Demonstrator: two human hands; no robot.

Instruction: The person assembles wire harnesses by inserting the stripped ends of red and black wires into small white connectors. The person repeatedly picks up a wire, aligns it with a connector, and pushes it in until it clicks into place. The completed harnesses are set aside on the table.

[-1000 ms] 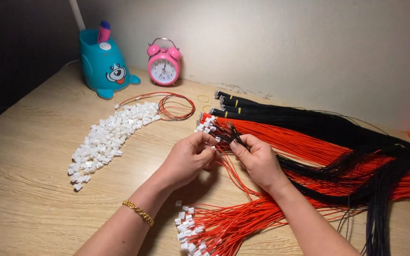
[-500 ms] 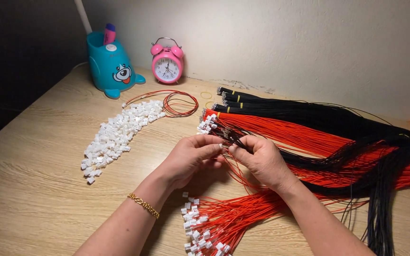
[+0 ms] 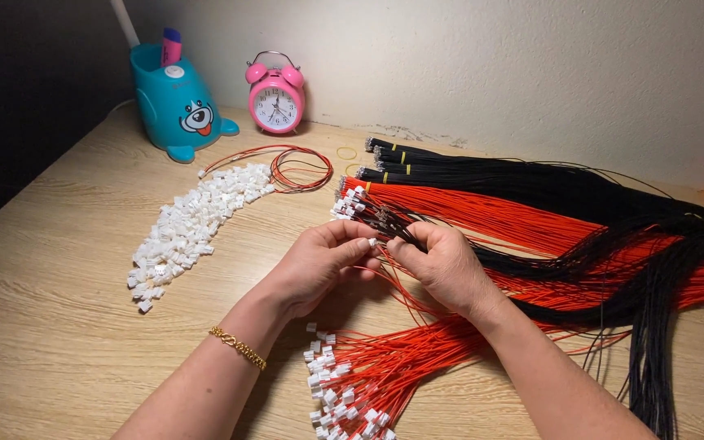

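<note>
Left hand [image 3: 319, 261] pinches a small white plastic connector [image 3: 372, 242]; right hand [image 3: 442, 265] grips thin red wires [image 3: 405, 297] at it; blocky connector pile [image 3: 193, 224] curves across the woodgrain table [image 3: 50, 326].

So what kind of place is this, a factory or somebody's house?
Probably a desk at home used for piecework. A pink alarm clock and a teal cartoon-animal pen holder stand by the wall, while the wooden table holds piled white connectors and red wire bundles.

Bare table [image 3: 59, 326] lies open leftward; connector pile [image 3: 193, 224] and wire bundles [image 3: 531, 212] crowd elsewhere.
</note>
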